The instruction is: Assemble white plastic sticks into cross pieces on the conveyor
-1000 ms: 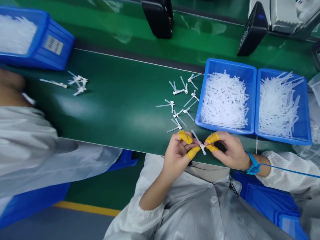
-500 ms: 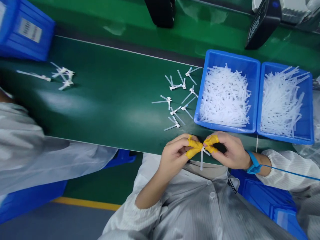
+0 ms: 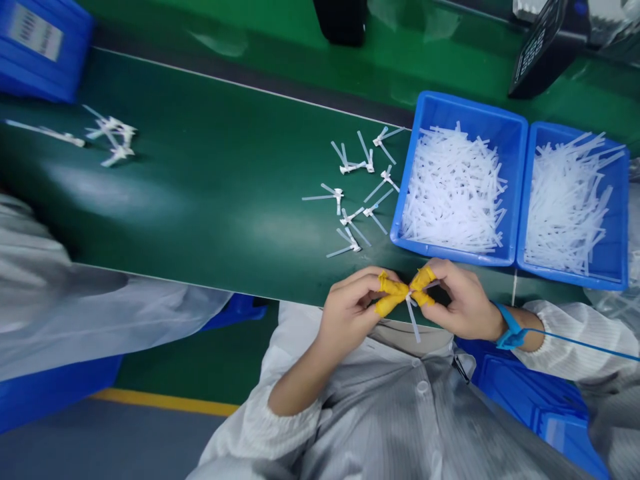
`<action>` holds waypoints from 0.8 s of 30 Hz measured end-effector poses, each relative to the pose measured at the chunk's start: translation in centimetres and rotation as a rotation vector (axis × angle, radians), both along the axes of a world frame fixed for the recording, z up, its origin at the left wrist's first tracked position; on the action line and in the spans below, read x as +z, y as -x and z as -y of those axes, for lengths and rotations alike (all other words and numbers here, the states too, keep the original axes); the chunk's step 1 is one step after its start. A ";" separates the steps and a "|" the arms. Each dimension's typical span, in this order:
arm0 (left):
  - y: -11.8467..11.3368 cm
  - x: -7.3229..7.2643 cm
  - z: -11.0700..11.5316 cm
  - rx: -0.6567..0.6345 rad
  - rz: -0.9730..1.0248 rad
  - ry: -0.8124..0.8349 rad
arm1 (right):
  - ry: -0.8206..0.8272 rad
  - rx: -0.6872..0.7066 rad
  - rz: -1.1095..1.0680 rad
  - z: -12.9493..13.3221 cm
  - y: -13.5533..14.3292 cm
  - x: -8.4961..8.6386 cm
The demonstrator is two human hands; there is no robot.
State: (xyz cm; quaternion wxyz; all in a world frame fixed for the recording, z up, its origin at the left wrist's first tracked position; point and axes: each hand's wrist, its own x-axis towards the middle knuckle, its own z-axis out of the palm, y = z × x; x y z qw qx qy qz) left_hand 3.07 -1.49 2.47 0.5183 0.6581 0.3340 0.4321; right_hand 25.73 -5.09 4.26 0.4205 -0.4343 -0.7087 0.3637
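Note:
My left hand [image 3: 353, 307] and my right hand [image 3: 461, 300] meet at the table's front edge, both pinching one small white fitting with clear tubes [image 3: 414, 321]. Yellow covers wrap the thumb and forefinger of each hand. One tube points down from between the fingertips; another runs under my right fingers. The centre of the piece is hidden by the fingertips. Beyond my left hand lie several similar branched tube pieces [image 3: 339, 193]. Just past my right hand stands a blue bin [image 3: 445, 255] heaped with short white tube pieces.
A second blue bin [image 3: 573, 277] at right holds longer clear tubes. More branched pieces [image 3: 117, 137] lie far left on the green table [image 3: 220, 180], near another blue bin [image 3: 37, 50]. A person's grey sleeve [image 3: 30, 260] is at left. A blue wrist strap [image 3: 511, 327] trails a cord.
The hanging tube has swung from straight down to slanting right, and a tube now shows under my right fingers. My view has shifted slightly; both hands stay together.

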 end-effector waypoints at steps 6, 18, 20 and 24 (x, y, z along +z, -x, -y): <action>0.2 -0.2 0.0 -0.021 -0.034 -0.048 | 0.107 -0.035 -0.001 0.4 0.3 0.3; 0.0 -1.0 0.0 -0.143 0.157 0.215 | 0.148 -0.016 -0.069 0.5 0.5 -0.8; 0.0 -1.3 -0.1 -0.163 0.202 0.296 | 0.096 0.004 -0.051 0.4 0.5 -0.9; 0.2 -1.1 -0.4 -0.188 0.251 0.316 | 0.024 0.016 -0.063 0.5 0.3 -0.4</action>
